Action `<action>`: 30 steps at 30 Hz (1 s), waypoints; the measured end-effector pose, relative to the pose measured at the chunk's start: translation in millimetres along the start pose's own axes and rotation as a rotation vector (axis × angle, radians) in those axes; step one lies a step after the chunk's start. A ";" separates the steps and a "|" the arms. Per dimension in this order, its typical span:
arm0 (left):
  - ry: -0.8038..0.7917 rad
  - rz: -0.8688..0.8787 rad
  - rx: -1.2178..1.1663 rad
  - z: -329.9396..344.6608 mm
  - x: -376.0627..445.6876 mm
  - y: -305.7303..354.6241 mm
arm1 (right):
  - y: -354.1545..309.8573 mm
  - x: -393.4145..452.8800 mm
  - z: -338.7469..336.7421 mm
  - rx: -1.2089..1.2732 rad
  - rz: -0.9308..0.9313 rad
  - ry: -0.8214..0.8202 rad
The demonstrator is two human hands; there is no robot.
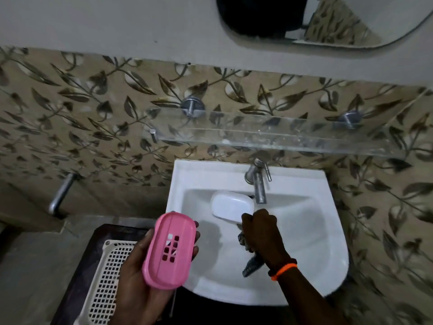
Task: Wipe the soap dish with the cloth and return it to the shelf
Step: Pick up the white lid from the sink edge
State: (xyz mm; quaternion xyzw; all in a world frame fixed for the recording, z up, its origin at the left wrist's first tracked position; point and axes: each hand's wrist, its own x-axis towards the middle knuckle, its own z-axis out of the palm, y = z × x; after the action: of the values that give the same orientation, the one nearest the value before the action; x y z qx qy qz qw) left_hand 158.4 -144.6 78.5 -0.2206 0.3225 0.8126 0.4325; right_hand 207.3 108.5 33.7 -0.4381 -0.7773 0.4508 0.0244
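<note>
1. Head view, far left: a metal wall pipe projects from the leaf-patterned tile; below it lies a cream perforated basket on a dark surface.
2. Left hand: fingers curled under and around the pink soap dish tray, which is held tilted, slotted face up, over the left rim of the sink.
3. Centre: the white soap dish lid, hollow side toward the camera, is held above the basin just left of the tap.
4. Right hand: fingers closed, gripping the lower edge of the white lid together with a dark cloth that hangs from beneath the fist; an orange band circles the wrist.
5. Above: a clear glass shelf on metal pegs, mounted over the sink; a mirror at the upper right.
</note>
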 end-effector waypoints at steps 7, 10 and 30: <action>-0.115 -0.055 -0.108 23.9 11.6 -15.7 | 40.6 -22.7 -69.4 -0.220 -0.077 0.173; -0.175 -0.060 -0.030 34.7 12.9 -18.5 | 46.8 -20.0 -94.6 -0.440 -0.185 0.311; -0.120 -0.343 0.157 68.6 47.5 -28.9 | -15.4 -8.9 -216.2 -1.123 -1.106 0.857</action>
State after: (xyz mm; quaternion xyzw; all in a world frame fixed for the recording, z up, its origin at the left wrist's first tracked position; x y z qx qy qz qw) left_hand 152.2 -56.8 86.3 -0.1890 0.3164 0.7109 0.5990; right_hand 296.2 245.9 176.1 -0.0789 -0.9074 -0.2745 0.3084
